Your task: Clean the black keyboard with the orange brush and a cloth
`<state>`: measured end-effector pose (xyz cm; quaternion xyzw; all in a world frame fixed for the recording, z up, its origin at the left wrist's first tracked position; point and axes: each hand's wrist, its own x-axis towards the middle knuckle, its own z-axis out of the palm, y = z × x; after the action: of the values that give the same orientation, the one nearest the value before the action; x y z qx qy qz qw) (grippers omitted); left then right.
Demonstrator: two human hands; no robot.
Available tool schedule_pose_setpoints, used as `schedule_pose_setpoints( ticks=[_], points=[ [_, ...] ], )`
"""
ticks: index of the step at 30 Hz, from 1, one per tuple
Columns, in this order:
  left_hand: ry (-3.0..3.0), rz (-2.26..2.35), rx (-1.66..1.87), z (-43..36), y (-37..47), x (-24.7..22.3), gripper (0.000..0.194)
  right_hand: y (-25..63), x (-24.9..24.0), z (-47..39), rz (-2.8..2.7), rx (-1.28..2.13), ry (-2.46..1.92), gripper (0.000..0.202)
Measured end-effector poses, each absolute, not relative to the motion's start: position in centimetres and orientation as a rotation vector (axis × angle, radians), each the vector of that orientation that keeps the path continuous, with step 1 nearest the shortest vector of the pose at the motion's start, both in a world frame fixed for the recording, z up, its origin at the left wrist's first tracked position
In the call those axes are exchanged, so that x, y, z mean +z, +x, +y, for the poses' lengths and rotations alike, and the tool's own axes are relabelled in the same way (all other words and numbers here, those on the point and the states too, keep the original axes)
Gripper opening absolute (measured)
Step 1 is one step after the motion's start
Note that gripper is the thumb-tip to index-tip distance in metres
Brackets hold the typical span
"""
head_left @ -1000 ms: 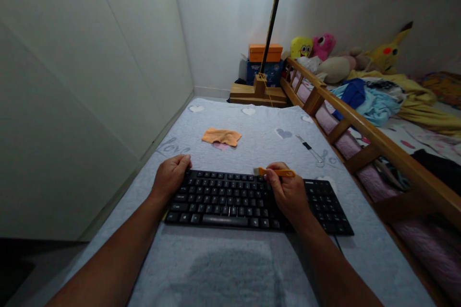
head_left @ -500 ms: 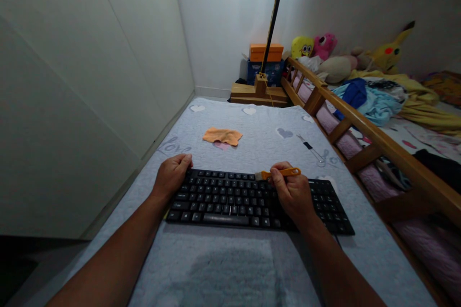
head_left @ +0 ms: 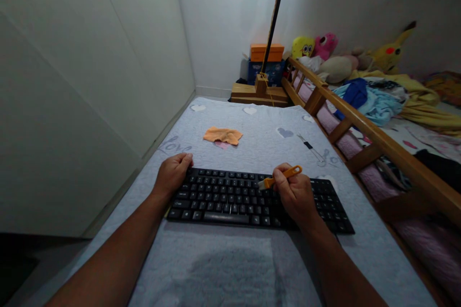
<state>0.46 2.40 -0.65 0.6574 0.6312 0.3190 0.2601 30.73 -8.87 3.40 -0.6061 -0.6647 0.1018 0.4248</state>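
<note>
A black computer keyboard (head_left: 219,201) lies flat on a pale blue, heart-patterned cover. My left hand (head_left: 174,172) is closed around the keyboard's far left corner, thumb on top. In my right hand (head_left: 294,194) is a small brush (head_left: 268,183) with an orange handle, pinched between thumb and fingers. Its pale bristles point left and down at the keys right of the middle; whether they touch cannot be made out. The right hand hovers over the keyboard's right part and hides some keys there.
Beyond the keyboard lie a crumpled orange cloth (head_left: 223,136) and, to the right, a thin metal tool with a black grip (head_left: 308,145). A wooden bed rail (head_left: 356,120) runs along the right, a white cabinet (head_left: 108,81) along the left. A pole on a wooden base (head_left: 257,90) stands behind.
The brush has tilted, its bristles coming down from the top row of keys toward me and slightly right. My left hand and the keyboard stay where they were.
</note>
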Motion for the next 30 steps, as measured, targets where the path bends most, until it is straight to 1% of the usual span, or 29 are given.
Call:
schedule_pose_setpoints(
  ticks=[11, 17, 21, 25, 30],
  points=[
    [1.797, 1.697, 0.868, 2.52, 0.41, -0.75, 0.041, 30.60, 3.14, -8.69, -1.643, 0.177, -1.513, 0.027],
    [1.795, 1.703, 0.862, 2.40, 0.48, -0.57, 0.040, 30.53, 3.45, -8.97, -1.664, 0.218, -1.519, 0.030],
    [1.787, 1.711, 0.867, 2.32, 0.55, -0.51, 0.040, 30.49, 3.19, -8.77, -1.657, 0.208, -1.516, 0.027],
    [1.773, 1.716, 0.868, 2.27, 0.56, -0.47, 0.040, 30.58, 2.94, -8.68, -1.586, 0.305, -1.484, 0.022],
    [1.778, 1.700, 0.861, 2.28, 0.41, -0.49, 0.040, 30.69, 3.07, -8.69, -1.501, 0.556, -1.435, 0.023]
  ],
)
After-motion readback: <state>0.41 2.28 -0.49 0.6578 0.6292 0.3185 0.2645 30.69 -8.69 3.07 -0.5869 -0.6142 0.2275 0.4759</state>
